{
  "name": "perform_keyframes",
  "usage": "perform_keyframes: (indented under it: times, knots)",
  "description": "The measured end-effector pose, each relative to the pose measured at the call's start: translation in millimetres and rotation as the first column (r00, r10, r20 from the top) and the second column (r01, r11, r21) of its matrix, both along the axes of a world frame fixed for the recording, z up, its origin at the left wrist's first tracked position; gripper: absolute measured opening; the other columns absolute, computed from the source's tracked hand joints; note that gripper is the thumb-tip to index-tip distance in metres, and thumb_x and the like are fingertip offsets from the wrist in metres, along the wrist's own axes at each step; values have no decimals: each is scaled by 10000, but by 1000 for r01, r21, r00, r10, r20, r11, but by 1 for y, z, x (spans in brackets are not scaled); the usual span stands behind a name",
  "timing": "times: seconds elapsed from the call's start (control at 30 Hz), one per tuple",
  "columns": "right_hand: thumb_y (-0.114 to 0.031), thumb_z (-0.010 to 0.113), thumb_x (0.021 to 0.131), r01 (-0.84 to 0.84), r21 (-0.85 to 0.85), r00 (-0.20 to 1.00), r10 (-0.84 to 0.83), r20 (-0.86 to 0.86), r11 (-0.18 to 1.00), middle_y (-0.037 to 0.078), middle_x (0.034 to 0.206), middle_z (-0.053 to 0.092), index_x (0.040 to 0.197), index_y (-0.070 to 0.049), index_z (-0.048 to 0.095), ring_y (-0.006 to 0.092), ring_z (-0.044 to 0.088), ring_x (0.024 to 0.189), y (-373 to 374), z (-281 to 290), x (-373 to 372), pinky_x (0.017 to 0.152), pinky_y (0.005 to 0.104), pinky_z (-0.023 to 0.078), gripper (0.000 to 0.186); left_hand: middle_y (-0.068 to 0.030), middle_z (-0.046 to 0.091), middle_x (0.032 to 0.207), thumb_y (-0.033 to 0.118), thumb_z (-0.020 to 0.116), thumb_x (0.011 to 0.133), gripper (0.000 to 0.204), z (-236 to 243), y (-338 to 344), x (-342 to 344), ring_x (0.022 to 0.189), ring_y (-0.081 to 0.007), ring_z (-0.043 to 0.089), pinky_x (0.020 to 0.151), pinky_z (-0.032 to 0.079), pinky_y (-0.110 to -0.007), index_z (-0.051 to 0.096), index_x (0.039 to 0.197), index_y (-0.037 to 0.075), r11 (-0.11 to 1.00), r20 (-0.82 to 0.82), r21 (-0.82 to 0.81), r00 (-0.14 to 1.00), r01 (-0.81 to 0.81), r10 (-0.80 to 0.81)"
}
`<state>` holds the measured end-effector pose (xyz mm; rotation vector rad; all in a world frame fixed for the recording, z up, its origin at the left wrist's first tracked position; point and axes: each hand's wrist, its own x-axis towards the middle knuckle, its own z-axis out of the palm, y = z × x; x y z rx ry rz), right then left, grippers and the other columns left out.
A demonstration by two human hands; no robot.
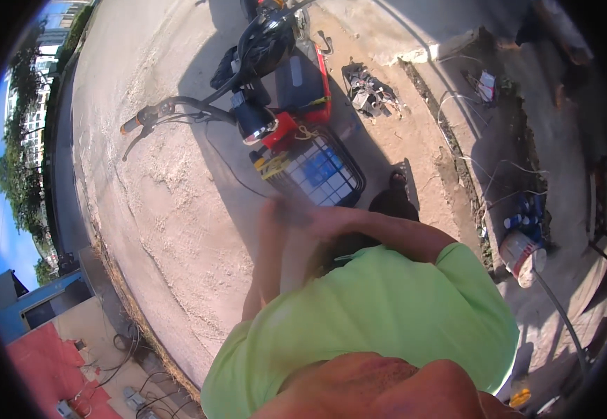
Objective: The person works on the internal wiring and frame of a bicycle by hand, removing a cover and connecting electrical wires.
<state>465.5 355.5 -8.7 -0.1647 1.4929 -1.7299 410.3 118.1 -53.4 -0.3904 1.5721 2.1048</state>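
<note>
Head view, the only one. 2 hands in frame, both the wearer's: left hand (274, 213), right hand (328, 222). They're up close together in front of the chest; motion blur at the fingers, so can't tell if they touch or are clamped on anything.

Nearest thing: 1 wire basket (359, 183), dark-rimmed, just beyond the hands, on the near end of 1 parked two-wheeler. White gridded area and 1 blue patch (321, 166) inside it; 1 yellow bundle (274, 166) at its left edge. 1 thin dark cable (228, 167) drops from the handlebar area toward the left hand; can't tell if it's held.

Two-wheeler parts: 1 handlebar grip (130, 126) in clear view, orange-ended; 1 round headlight (256, 126); red body panel (280, 131); 1 dark box-like section (302, 80) with red edging behind.

Right of it: 1 heap of dark and pale scraps (371, 91) on the dirt, 1 sandalled foot (398, 180) near the basket. Further right: 1 white-and-red bucket (520, 255), tilted, with several blue-and-white items (525, 213) just above; too jumbled to count.

Lower left: at least 2 small grey boxes (134, 399) with loose wires.
</note>
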Motion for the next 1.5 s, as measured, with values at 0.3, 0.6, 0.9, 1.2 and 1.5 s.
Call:
perform_keyframes:
  times: [0.3,0.6,0.9,1.2,1.5]
  knots:
    - [-247,669,831,84,-33,993,-81,90,996,26,732,625,837,-55,612,157,593,585,-6,-14,11,590,312,490,201,-130,635,980,350,521,1061,328,0,8,-7,926,-263,618,903,514,-414,592,1075,30,982,-66,-62,981,178,-182]
    - [-241,678,844,162,-67,983,-155,95,985,15,761,622,876,-53,608,124,557,576,9,-21,19,571,273,457,203,-124,628,969,318,530,1056,281,-23,17,-4,936,-263,607,898,510,-420,593,1071,44,953,-237,-234,939,194,-250]
    - [-244,643,939,125,-221,981,-86,176,967,42,878,678,1013,-70,650,119,568,676,17,-29,34,617,265,463,190,-111,605,958,363,504,1068,319,8,46,-3,912,-256,590,881,509,-423,596,1056,57,956,-138,29,949,291,-284]
    - [-272,647,950,453,-449,731,-33,681,771,133,926,727,1112,-41,652,131,549,576,-10,-48,43,535,236,478,282,-110,604,953,387,509,1070,336,15,45,4,909,-250,594,878,519,-412,593,1051,62,953,83,287,989,96,-124]
    - [-404,586,974,454,-719,674,324,663,526,184,1060,719,1240,-6,647,185,579,638,2,-45,51,571,271,467,482,-97,595,984,401,578,1028,304,25,43,11,935,-252,587,925,504,-441,599,1069,100,889,66,441,984,122,-167]
